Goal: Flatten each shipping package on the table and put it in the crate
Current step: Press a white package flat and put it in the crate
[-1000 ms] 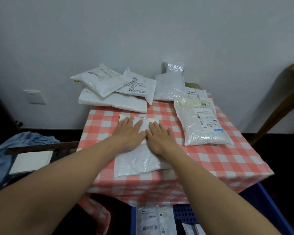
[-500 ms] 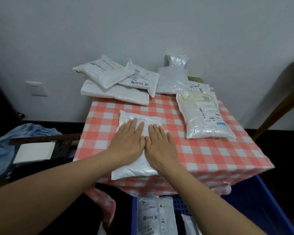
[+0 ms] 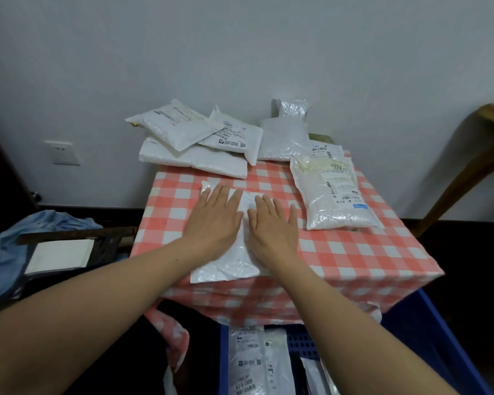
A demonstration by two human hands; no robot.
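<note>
A white shipping package (image 3: 228, 266) lies flat near the front edge of the table (image 3: 354, 252), which wears a red-and-white checked cloth. My left hand (image 3: 214, 220) and my right hand (image 3: 274, 226) press down on it side by side, fingers straight and palms flat. A blue crate (image 3: 428, 337) stands on the floor below the table's front edge, with flat packages (image 3: 254, 363) inside it. Another labelled package (image 3: 334, 192) lies on the table's right side, and several more packages (image 3: 194, 143) are piled at the back by the wall.
A wooden furniture piece (image 3: 468, 172) leans at the right. On the left are blue cloth (image 3: 9, 243), a white board (image 3: 57, 255) and a dark bar. A wall socket (image 3: 62, 152) sits low on the wall.
Both hands have slid a little forward over the package while pressing it, and the right hand has moved slightly apart from the left. The package stays in place.
</note>
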